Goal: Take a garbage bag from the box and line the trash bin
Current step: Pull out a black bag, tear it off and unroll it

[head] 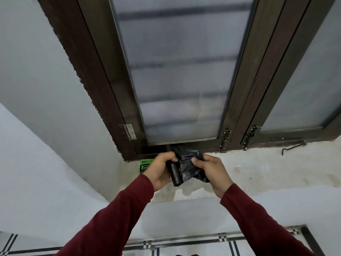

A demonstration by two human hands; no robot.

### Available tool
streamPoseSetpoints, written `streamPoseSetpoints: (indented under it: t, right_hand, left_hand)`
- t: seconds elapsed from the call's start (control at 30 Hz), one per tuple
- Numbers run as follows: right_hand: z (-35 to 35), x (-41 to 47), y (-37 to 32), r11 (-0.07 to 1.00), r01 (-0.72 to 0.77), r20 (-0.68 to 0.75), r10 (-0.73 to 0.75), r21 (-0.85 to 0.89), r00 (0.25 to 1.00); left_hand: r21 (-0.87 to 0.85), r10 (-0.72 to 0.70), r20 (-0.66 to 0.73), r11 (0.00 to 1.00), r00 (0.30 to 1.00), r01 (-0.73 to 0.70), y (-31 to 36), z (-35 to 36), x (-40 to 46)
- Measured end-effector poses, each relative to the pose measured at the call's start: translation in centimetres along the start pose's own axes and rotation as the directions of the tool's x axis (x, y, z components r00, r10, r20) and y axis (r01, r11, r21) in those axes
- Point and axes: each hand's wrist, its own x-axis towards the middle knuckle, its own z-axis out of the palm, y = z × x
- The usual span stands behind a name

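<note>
The left hand (161, 169) was wrapped around a black roll of garbage bags (176, 175), its fingers (166, 157) closed on the upper end. The right hand (212, 172) pinched the loose, crumpled garbage bag (190, 161) hanging off that roll, thumb and fingers closed on the film. Both hung just in front of the window sill (258, 169); the green box (145, 165) sat on the sill, just behind the left hand.

The likely trouble was the tear. Pulled off-line from the perforation, which could not be made out, the thin film might rip into the bag's body, or several bags might unspool together. A slack left grip could drop the roll to the floor. The trash bin was not in view.
</note>
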Motion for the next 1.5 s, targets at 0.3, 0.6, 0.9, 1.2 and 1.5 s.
streamPoseSetpoints:
  t: [0.3,0.6,0.9,1.2,1.5]
  right_hand:
    - [-2.5,0.2,-0.5,0.978,0.154,-0.370,-0.195,-0.138,0.908]
    - [-0.2,-0.8,-1.5,0.853,0.111,-0.190,-0.238,-0.509,0.952]
    - [0.6,-0.9,-1.7,0.967,0.034,0.106,-0.007,-0.254,0.994]
    - [-0.1,-0.7,-0.7,0.999,0.053,-0.024,-0.053,-0.013,0.998]
    - [-0.2,0.1,-1.4,0.939,0.179,0.068,-0.166,-0.295,0.984]
  left_hand:
    - [0.009,0.034,-0.069,0.999,0.997,-0.033,-0.2,-1.8,0.3]
    - [0.112,0.104,-0.055,0.989,0.993,-0.097,-0.2,-0.4,0.3]
    - [0.112,-0.006,0.059,0.994,0.998,0.000,0.4,-0.3,-0.4]
    - [0.075,0.017,0.060,0.997,0.998,-0.021,0.1,-0.7,0.3]
    - [0.080,-0.011,0.048,0.997,0.999,0.007,-0.1,-0.6,0.5]
